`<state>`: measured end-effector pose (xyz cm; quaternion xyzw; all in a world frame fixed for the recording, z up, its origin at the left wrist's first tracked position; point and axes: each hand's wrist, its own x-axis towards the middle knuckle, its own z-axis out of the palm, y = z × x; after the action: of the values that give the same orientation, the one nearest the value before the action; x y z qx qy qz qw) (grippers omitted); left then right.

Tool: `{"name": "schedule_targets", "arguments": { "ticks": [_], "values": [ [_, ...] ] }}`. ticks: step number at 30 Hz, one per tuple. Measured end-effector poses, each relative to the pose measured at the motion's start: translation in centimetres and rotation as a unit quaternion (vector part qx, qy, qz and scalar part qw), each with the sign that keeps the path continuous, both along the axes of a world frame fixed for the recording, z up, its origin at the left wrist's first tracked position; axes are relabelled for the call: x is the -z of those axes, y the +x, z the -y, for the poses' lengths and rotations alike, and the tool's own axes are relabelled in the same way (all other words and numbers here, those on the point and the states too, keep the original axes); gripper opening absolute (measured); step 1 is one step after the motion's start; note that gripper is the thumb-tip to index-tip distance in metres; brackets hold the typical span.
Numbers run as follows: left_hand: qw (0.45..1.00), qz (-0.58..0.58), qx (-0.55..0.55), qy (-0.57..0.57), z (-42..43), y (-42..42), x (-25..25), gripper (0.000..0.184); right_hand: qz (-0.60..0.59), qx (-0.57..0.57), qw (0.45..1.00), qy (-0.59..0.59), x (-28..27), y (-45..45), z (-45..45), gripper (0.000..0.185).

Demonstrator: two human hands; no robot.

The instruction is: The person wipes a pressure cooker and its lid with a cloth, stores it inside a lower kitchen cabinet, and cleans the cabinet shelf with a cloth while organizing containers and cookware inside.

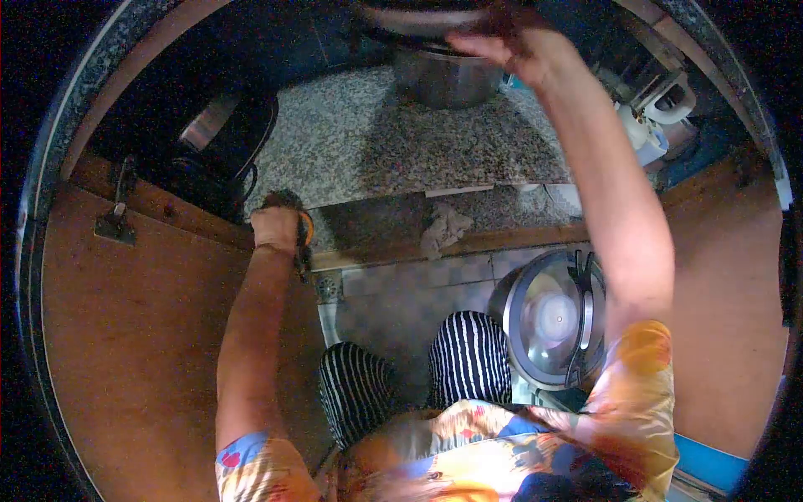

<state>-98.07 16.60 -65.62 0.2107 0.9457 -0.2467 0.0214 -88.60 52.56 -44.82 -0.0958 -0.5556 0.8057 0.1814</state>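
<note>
Inside a cabinet, a metal pot (447, 79) stands at the back of the speckled stone shelf (326, 130). My right hand (523, 60) is raised beside its top, against a dark rounded item (427, 21); motion blurs the fingers, and whether they grip it is unclear. My left hand (276, 227) is closed at the shelf's front left, around a dark item with an orange edge (308, 227) that I cannot make out. A crumpled cloth (445, 230) hangs over the front ledge.
Wooden cabinet doors (150, 335) stand open on both sides. Dark pans (226, 134) lie at the left. White plastic items (648, 130) are at the right. A pot with a glass lid (552, 322) sits on the floor beside my right knee (470, 356).
</note>
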Motion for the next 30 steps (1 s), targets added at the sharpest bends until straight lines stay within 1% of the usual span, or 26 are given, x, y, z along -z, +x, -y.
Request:
{"name": "schedule_targets", "arguments": {
  "ticks": [2, 5, 7, 8, 11, 14, 17, 18, 20, 22, 25, 28, 30],
  "values": [
    [1.000, 0.000, 0.004, 0.005, 0.0, -0.1, 0.2, 0.016, -0.018, 0.002, 0.997, 0.069, -0.9, -1.7, -2.3, 0.048],
    [1.000, 0.002, 0.009, -0.008, -0.1, 0.0, 0.1, 0.016, -0.041, 0.057, 0.991, 0.116, -1.5, -2.6, -3.7, 0.046],
    [1.000, 0.009, 0.013, -0.019, -0.1, 0.1, -0.2, 0.016, -0.031, 0.004, 0.989, 0.144, -0.5, -4.8, -7.9, 0.048],
    [1.000, 0.010, 0.008, -0.018, -0.1, 0.1, -0.2, 0.016, -0.027, -0.023, 0.987, 0.157, -0.5, -5.0, -8.1, 0.049],
    [1.000, 0.001, 0.001, -0.012, 0.0, -0.1, 0.1, 0.016, -0.029, 0.029, 0.991, 0.128, -0.8, -6.0, -7.8, 0.049],
    [1.000, -0.013, 0.002, -0.014, 0.1, -0.3, 0.5, 0.017, -0.076, 0.081, 0.986, 0.127, -0.6, -5.1, -5.2, 0.046],
    [0.999, -0.006, 0.001, -0.031, 0.0, 0.2, -0.2, 0.017, -0.062, 0.086, 0.985, 0.135, -1.0, -4.5, -2.8, 0.044],
    [0.999, -0.008, -0.001, -0.031, -0.1, 0.3, -0.5, 0.017, -0.108, 0.008, 0.989, 0.103, -0.6, -5.7, -3.5, 0.044],
    [0.999, -0.001, -0.003, -0.034, -0.2, 0.2, -0.3, 0.017, -0.098, 0.022, 0.987, 0.126, -0.1, -6.2, -3.2, 0.044],
    [0.999, 0.017, 0.000, -0.039, 0.0, -0.1, -0.2, 0.017, -0.082, 0.051, 0.982, 0.164, 0.6, -6.0, -2.4, 0.044],
    [0.999, -0.002, 0.017, -0.031, 0.3, -0.3, 0.2, 0.017, -0.054, 0.074, 0.963, 0.253, 2.2, -5.5, -1.1, 0.044],
    [0.999, -0.007, 0.029, -0.023, 0.5, 0.0, 0.2, 0.017, -0.026, 0.073, 0.919, 0.387, 3.6, -5.7, 0.0, 0.044],
    [0.999, -0.015, 0.023, -0.025, 0.5, 0.2, 0.2, 0.017, -0.007, 0.082, 0.883, 0.461, 3.5, -6.6, 0.0, 0.044]
  ]
}}
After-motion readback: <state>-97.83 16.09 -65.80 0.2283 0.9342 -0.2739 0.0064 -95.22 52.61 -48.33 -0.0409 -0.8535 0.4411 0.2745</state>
